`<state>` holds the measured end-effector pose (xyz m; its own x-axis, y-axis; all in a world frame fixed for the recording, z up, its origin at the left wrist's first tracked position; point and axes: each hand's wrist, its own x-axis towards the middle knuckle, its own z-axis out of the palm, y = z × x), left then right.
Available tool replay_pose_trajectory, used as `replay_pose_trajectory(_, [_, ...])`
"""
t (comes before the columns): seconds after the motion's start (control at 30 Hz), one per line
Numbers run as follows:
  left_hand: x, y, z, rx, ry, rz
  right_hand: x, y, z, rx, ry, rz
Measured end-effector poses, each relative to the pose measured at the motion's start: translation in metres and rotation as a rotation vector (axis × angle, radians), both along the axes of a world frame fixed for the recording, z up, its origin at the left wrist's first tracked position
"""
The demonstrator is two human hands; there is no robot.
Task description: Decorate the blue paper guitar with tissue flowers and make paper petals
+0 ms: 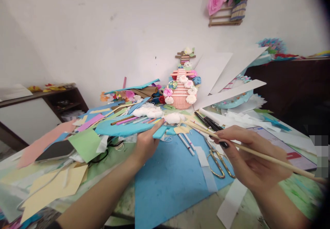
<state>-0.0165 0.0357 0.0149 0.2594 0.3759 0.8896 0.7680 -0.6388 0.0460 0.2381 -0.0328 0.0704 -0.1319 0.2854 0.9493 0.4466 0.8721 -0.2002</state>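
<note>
My left hand [147,144] grips a turquoise paper craft [117,127] shaped like a stringed instrument, the index finger reaching over its top. White crumpled paper flowers [148,111] and coloured strips lie across the craft. My right hand [254,153], fingers closed, holds a long, thin wooden stick [263,155]. The stick's far end is beside the right white flower [174,118]; whether they touch, I cannot tell. Gold-handled scissors [218,162] lie between my hands on the blue sheet [165,181].
A pink paper instrument [180,96] with flowers leans on the wall. Black pens [207,120], a lit phone [281,146] and white paper scraps [232,201] lie at right. Cut coloured sheets [85,143] and a dark device [55,151] cover the left side.
</note>
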Motion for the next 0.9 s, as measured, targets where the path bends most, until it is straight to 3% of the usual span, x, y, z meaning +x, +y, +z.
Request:
replay_pose_trajectory(0.17, [0.000, 0.001, -0.005, 0.023, 0.058, 0.035, -0.003, 0.001, 0.004, 0.039, -0.112, 0.009])
replay_pose_trajectory(0.3, [0.000, 0.002, -0.010, 0.064, 0.095, 0.033, -0.003, 0.001, 0.002, -0.062, -0.152, -0.069])
replay_pose_trajectory(0.5, [0.001, 0.001, -0.011, 0.059, 0.141, 0.017, -0.002, 0.001, -0.005, -0.220, 0.031, -0.113])
replay_pose_trajectory(0.73, [0.002, -0.004, -0.006, -0.107, 0.174, 0.041, -0.008, 0.006, -0.008, -0.288, 0.066, -0.134])
replay_pose_trajectory(0.9, [0.003, -0.010, 0.001, -0.117, 0.194, 0.035, -0.018, 0.006, -0.005, -0.328, 0.312, -0.040])
